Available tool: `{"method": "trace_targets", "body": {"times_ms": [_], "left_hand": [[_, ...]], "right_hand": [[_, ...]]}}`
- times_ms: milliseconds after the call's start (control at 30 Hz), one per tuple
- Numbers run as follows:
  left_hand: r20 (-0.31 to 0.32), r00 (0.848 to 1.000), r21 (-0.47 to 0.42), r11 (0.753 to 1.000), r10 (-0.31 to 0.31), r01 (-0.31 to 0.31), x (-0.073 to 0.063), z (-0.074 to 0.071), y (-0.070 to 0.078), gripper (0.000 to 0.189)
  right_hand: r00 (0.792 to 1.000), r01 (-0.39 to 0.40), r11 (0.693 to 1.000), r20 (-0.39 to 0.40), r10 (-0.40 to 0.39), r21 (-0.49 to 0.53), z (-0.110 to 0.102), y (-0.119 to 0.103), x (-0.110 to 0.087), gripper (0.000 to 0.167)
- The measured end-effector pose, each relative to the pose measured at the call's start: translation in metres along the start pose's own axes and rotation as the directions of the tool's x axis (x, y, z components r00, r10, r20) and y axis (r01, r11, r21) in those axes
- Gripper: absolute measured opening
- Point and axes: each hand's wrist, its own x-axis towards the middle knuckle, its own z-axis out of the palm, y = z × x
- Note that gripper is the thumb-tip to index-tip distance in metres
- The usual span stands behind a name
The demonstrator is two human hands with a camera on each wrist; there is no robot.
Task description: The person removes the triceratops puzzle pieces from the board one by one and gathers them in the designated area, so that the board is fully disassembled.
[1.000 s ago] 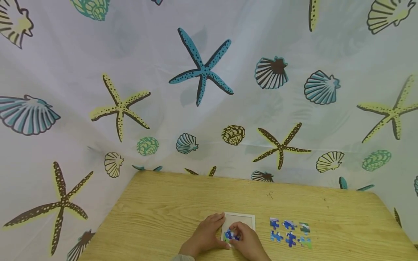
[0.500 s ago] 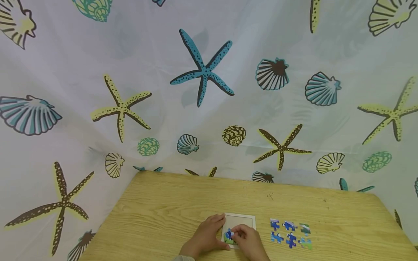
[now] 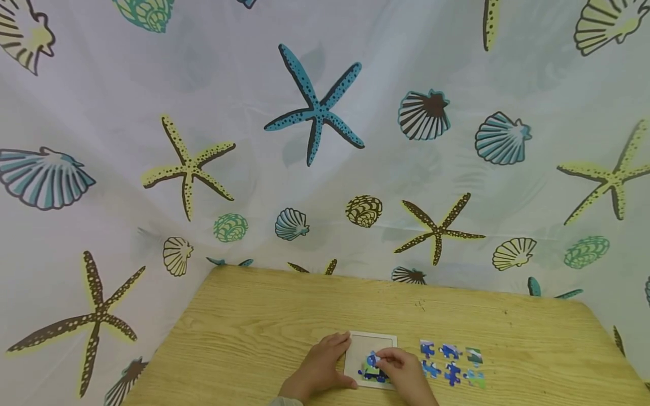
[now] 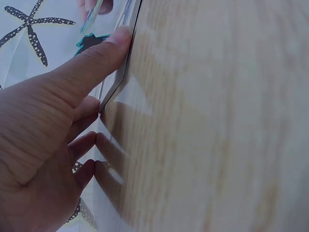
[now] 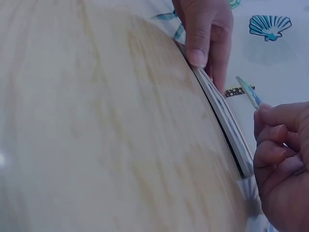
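Observation:
A white-rimmed puzzle tray [image 3: 373, 334] lies near the table's front edge. My left hand [image 3: 320, 363] grips its near left corner, with the thumb [image 4: 106, 53] along the near edge and the fingers on the left side. My right hand [image 3: 406, 372] pinches a blue and green jigsaw piece [image 3: 372, 360] between thumb and fingertips over the tray's near right part. The right wrist view shows this piece [image 5: 248, 92] edge-on, tilted and apart from the tray. Blue and dark piece parts show under it; my right fingers partly hide them.
Several loose jigsaw pieces [image 3: 452, 363] lie in two rows on the wooden table [image 3: 264, 316], right of the tray. A white curtain [image 3: 233, 84] with starfish and shells hangs behind and along the sides.
My right hand has moved rightwards over the tray with the pinched piece, from the near left part to the near right. The left hand and the loose pieces have stayed in place.

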Motion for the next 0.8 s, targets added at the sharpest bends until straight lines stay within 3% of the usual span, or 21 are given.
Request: {"method": "trace_targets", "body": {"times_ms": [500, 800], "left_hand": [[0.015, 1.0, -0.004, 1.0, -0.007, 0.007, 0.002, 0.003, -0.004, 0.092], [0.009, 1.0, -0.019, 1.0, 0.006, -0.006, 0.0, 0.001, -0.002, 0.092]], "right_hand": [[0.982, -0.147, 0.989, -0.128, 0.142, -0.032, -0.05, 0.012, -0.026, 0.023], [0.983, -0.157, 0.981, -0.117, 0.143, -0.116, -0.08, 0.025, -0.043, 0.025]]}}
